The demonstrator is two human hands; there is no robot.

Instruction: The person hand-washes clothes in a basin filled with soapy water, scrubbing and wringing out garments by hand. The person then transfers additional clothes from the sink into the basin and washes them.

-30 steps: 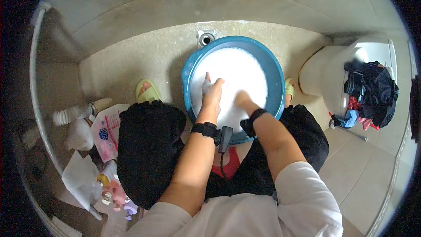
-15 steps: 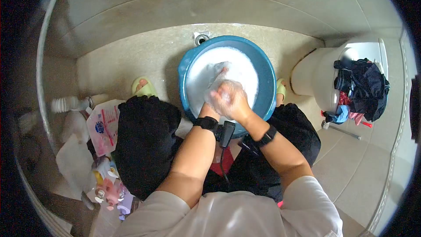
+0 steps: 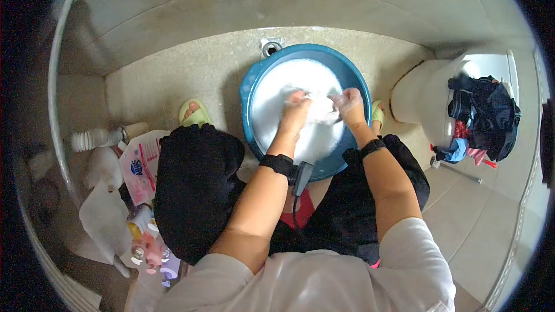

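Observation:
A blue plastic basin (image 3: pixel 247 101) full of white suds (image 3: pixel 269 112) stands on the floor between my feet. Over the suds, a soapy white cloth (image 3: pixel 321 110) stretches from one hand to the other. My left hand (image 3: pixel 296 106) is closed on its left end, near the middle of the basin. On the opposite side, my right hand (image 3: pixel 350 106) grips the other end close to the basin's right rim. Foam hides the cloth's exact shape, and I cannot tell what garment it is.
Dark clothes (image 3: pixel 485 115) lie heaped on the toilet (image 3: pixel 425 95) at right. A floor drain (image 3: pixel 270 49) sits behind the basin. At left are a detergent bag (image 3: pixel 139 167), several pump bottles (image 3: pixel 151 251) and a ribbed white hose (image 3: pixel 95 140). A grey device (image 3: pixel 303 176) hangs by my left wrist.
My hands were pressed together over the basin's middle, blurred by motion. They have since moved apart, the right one toward the right rim, and the white cloth now shows between them.

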